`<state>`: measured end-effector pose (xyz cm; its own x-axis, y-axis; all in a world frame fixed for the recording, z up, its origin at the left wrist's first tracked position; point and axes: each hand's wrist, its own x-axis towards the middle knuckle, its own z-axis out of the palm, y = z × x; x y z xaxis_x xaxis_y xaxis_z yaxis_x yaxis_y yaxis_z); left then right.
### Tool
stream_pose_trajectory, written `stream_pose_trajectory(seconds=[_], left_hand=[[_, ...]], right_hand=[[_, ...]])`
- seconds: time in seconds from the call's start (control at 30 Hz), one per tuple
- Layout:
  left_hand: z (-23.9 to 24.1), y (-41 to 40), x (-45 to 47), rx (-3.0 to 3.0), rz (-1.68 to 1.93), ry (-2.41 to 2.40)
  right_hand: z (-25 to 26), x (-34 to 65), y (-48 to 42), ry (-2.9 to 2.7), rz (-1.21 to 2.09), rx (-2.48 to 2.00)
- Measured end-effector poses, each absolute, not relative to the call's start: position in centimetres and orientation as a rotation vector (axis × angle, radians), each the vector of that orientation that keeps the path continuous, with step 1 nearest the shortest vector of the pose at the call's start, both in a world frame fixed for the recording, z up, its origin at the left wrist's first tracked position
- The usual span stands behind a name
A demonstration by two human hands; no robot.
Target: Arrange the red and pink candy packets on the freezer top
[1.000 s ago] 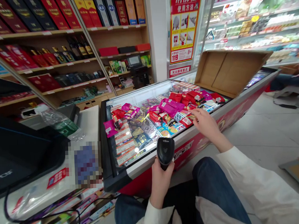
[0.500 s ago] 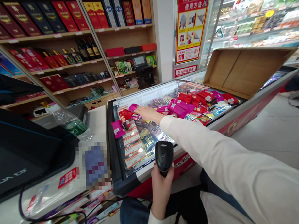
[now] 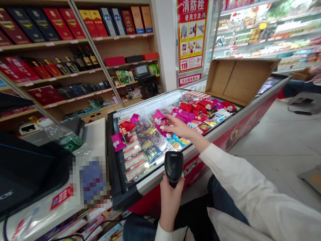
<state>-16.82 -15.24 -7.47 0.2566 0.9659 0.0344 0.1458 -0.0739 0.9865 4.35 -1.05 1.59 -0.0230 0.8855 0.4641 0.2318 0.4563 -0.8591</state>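
Left hand (image 3: 170, 199) was closed around the handle of a black scanner (image 3: 174, 165), head up, just in front of the freezer (image 3: 144, 182) near rim and not touching it. Right hand (image 3: 178, 128) was stretched over the glass lid, fingers pinching a pink packet (image 3: 159, 118) raised clear of the glass, about mid-length of the lid.

More packets (image 3: 202, 110) lay spread on the glass towards the far end, up to a cardboard box (image 3: 238, 81) with its flap raised. The lid's near strip by the rim was mostly bare glass.

A counter (image 3: 96, 136) butted against the freezer's left end, with a water bottle (image 3: 67, 137) lying near its back. Open floor (image 3: 282, 144) lay to the right of the freezer.
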Motion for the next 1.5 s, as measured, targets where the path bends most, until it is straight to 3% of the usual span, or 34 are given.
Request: stream_pose_trajectory(seconds=[0.13, 0.37, 0.73, 0.93, 1.37, 1.5], left_hand=[[-7.5, -15.8, -15.0, 1.523, 0.893, 1.018], [-7.4, -17.6, -11.4, 1.614, 0.813, 0.889], [-7.3, -18.6, -9.6, 1.71, 0.841, 0.813], [-7.5, -18.4, -9.1, 1.682, 0.789, 0.833], [-7.6, -18.5, -9.3, 1.641, 0.748, 0.827], [-7.5, -18.3, -9.8, 1.661, 0.791, 0.828]], right_hand=[[-2.4, 9.9, -10.7, -0.954, 1.113, -0.863], [-6.7, 14.1, -18.2, -0.566, 1.19, -0.832], [-9.7, 14.9, -18.2, -0.743, 0.816, -1.168], [-10.4, 15.4, -18.7, -0.835, 0.773, -1.204], [-10.4, 15.3, -18.7, -0.884, 0.737, -1.27], [-8.3, 16.0, -17.9, -0.981, 0.488, -1.361]])
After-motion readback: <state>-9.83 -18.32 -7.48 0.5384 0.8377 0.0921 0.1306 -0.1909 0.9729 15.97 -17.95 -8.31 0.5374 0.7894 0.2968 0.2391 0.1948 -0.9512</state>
